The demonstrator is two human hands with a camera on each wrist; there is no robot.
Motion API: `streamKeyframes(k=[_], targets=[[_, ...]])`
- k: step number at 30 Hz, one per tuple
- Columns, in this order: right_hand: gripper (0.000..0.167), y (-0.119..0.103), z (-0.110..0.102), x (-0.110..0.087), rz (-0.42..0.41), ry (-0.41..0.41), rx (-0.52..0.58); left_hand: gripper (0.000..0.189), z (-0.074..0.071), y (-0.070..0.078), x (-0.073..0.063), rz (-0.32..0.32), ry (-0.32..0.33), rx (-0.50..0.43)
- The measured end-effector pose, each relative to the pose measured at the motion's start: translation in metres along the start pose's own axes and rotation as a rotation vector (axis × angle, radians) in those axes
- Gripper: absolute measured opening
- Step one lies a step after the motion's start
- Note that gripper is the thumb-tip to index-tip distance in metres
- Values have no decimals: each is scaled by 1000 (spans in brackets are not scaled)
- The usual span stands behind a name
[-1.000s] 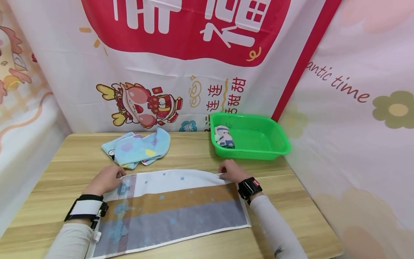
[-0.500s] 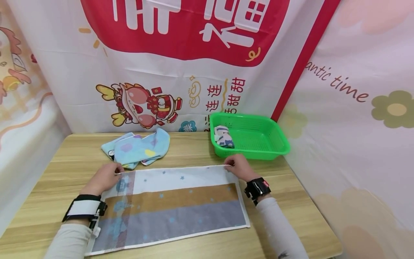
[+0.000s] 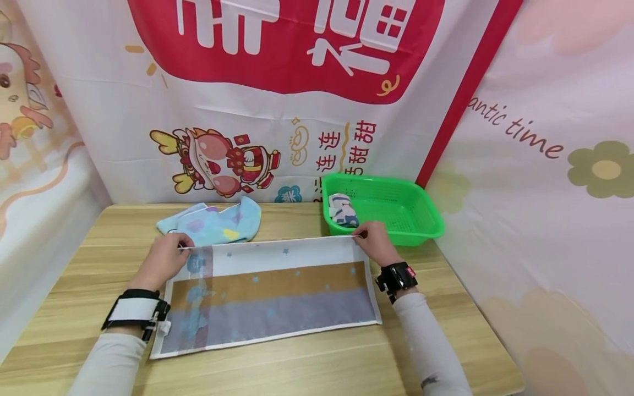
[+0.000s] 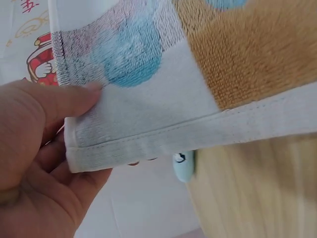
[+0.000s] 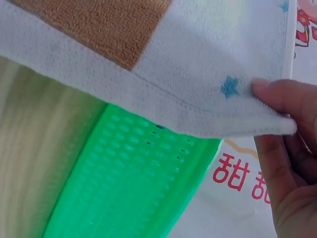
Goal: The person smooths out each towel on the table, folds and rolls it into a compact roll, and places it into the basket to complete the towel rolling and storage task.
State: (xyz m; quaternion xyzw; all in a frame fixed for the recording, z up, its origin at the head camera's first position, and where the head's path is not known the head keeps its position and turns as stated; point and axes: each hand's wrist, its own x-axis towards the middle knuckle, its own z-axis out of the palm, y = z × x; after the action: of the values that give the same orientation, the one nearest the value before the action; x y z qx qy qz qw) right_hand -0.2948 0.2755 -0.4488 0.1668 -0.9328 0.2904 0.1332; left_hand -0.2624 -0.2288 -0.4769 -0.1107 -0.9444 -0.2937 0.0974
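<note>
A towel point(image 3: 277, 297) with white, brown and grey bands and small blue stars stretches between both hands, its far edge raised off the table. My left hand point(image 3: 165, 257) pinches its far left corner; in the left wrist view the thumb lies over the terry cloth point(image 4: 133, 114) with fingers behind. At the far right corner, my right hand point(image 3: 377, 242) pinches the towel between thumb and fingers, also plain in the right wrist view, where the corner point(image 5: 237, 111) shows a blue star. Whether the near edge touches the table, I cannot tell.
A crumpled light blue towel point(image 3: 218, 223) lies at the back left, partly behind the held one. Back right stands a green basket point(image 3: 421, 239) with a rolled patterned cloth point(image 3: 343, 210) inside. Printed fabric hangs behind the wooden table point(image 3: 307, 368).
Both hands have lifted the towel's far edge and moved it away from me. The right hand has shifted outward to the corner, and the sagging far edge is now taut.
</note>
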Motion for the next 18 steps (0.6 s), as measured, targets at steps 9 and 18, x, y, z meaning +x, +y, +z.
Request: streamKeyframes(k=[9, 18], targets=[[6, -5, -6, 13, -17, 172, 26, 13, -11, 19, 6, 74, 279, -39], [6, 6, -1, -8, -112, 151, 17, 11, -13, 28, -11, 179, 344, 3]])
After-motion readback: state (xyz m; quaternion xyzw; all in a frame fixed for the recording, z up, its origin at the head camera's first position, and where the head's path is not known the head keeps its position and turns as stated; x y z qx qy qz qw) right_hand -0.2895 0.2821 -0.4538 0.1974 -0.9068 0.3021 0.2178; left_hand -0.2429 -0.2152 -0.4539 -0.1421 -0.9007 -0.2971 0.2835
